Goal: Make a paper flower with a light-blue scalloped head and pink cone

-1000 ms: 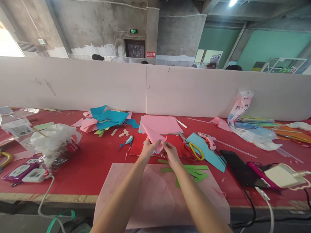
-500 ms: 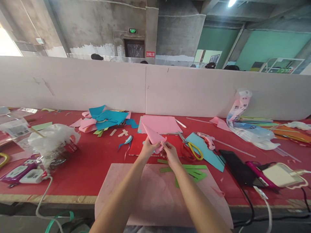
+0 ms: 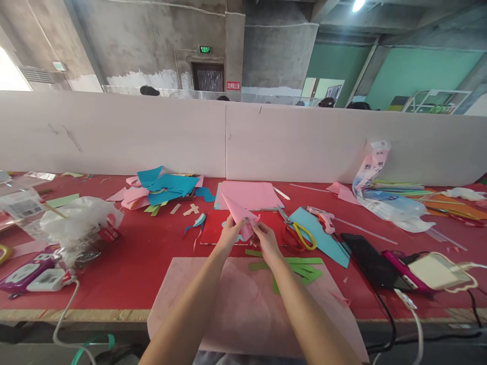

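Both hands are raised over the middle of the red table [image 3: 144, 253], pinching a pink paper cone [image 3: 238, 213] whose tip points up and to the left. My left hand [image 3: 228, 235] grips its lower left edge with closed fingers. My right hand [image 3: 265, 239] pinches the cone's right edge, close to the left hand. Behind the cone lie a stack of pink sheets [image 3: 253, 195] and a red sheet [image 3: 213, 230]. Below my wrists sit green paper strips [image 3: 300, 268] on a large pale pink sheet [image 3: 236, 309].
Yellow-handled scissors [image 3: 299, 233] and a pink glue gun [image 3: 323, 218] lie right of my hands, on and beside a blue sheet. A black phone [image 3: 367, 258], chargers and cables are further right. Blue and pink scraps [image 3: 163, 187] lie back left, a plastic bag [image 3: 79, 218] and power strip left.
Both hands keep their pinch on the cone, working its edge slightly; the view has drifted a little, otherwise nothing on the table has moved.
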{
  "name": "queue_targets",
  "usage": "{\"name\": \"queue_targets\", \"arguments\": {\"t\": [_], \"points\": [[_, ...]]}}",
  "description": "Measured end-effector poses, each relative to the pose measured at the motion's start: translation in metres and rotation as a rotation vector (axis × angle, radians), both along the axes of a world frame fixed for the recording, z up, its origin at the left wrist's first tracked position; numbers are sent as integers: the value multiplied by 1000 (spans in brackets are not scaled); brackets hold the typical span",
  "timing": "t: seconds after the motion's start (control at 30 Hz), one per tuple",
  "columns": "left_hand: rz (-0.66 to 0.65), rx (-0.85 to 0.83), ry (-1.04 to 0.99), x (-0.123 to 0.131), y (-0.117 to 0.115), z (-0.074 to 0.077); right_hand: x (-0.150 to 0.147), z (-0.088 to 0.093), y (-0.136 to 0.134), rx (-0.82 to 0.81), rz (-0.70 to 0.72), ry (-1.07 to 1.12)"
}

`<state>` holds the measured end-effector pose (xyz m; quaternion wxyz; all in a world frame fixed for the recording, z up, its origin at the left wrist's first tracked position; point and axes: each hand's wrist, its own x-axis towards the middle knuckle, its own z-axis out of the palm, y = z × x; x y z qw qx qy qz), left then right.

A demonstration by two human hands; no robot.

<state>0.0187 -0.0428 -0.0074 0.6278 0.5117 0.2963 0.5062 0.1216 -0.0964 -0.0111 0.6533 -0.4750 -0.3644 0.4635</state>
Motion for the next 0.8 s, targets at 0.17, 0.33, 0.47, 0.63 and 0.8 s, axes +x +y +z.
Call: {"name": "queue_targets", "arguments": {"t": [0.17,0.33,0.47,0.63,0.8], "points": [[30,-57,-39,1,2,-2,-1,2,-1,5,19,2],[30,-58,-43,2,5,-6,-1,1,-1,5,11,2],[25,-38,-38,2,6,-8,-1,1,-1,-4,-3,-3],[15,0,-12,0,5,-8,-1,1,-1,-13,7,9],[26,26,6,1,5,-8,-1,-1,0,-23,-7,-2]]}}
